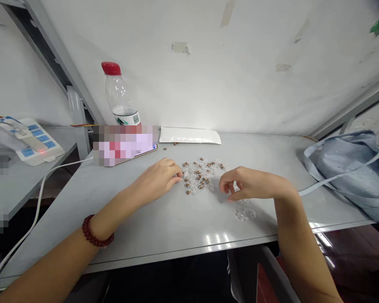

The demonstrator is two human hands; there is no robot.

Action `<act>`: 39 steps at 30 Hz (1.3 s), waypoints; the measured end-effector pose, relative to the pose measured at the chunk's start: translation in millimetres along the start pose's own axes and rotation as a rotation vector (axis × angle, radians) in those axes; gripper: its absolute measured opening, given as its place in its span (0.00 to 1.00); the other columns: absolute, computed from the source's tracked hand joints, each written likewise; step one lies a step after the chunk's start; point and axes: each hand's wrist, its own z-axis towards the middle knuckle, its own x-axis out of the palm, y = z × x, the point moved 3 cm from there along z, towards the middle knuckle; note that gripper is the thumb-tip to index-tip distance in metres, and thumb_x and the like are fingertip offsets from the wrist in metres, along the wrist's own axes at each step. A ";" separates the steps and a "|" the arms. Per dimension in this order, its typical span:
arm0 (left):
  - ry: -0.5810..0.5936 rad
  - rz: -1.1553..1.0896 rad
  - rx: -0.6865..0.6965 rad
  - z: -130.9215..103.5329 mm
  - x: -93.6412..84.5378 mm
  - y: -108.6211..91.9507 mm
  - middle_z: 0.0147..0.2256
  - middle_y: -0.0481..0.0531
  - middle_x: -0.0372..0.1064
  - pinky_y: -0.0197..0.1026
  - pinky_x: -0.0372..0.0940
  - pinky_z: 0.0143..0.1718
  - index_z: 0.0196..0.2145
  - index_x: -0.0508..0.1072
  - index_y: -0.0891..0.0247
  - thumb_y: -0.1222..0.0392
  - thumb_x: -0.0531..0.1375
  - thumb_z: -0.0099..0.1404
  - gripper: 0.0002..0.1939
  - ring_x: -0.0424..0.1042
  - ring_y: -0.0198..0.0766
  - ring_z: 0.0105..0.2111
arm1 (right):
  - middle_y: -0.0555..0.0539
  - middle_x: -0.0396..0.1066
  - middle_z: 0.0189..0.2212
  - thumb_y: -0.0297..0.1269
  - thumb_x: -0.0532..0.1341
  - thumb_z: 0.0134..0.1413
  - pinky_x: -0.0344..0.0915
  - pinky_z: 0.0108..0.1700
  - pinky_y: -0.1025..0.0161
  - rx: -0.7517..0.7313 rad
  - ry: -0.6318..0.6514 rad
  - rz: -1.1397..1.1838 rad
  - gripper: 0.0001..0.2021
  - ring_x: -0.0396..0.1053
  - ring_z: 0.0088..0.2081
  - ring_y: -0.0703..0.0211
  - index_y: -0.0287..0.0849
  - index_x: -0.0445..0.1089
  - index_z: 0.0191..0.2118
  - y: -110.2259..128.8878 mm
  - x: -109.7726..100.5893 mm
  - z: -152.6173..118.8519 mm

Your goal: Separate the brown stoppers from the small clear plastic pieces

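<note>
A loose pile of tiny clear bottles with brown cork stoppers (199, 176) lies on the grey table between my hands. At the pile's left edge my left hand (162, 177) has its thumb and forefinger pinched together; whatever is between the tips is too small to name. My right hand (244, 184) hovers right of the pile, its fingers loosely curled with the thumb apart. Nothing shows in it. Below it lie several clear bottles (245, 214) with no brown stoppers visible, partly hidden by the hand higher up. Small brown pieces, like corks (165, 148), lie behind the pile.
Along the wall lies a white padded packet (190, 135). A red-capped plastic bottle (121, 97) stands behind a phone (126, 151), partly blurred out. A white cable (39, 202) runs from a power strip (39, 141) on the left. A blue-grey cloth bag (344, 164) sits at the right.
</note>
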 end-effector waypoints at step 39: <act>-0.654 -0.071 0.303 -9.7 -9.5 -19.2 0.28 0.44 0.64 0.32 0.63 0.29 0.33 0.62 0.63 0.62 0.64 0.60 0.11 0.66 0.29 0.27 | 0.49 0.72 0.30 0.40 0.67 0.48 0.67 0.35 0.61 -0.217 -0.689 0.848 0.09 0.69 0.31 0.62 0.42 0.73 0.34 23.9 13.8 65.3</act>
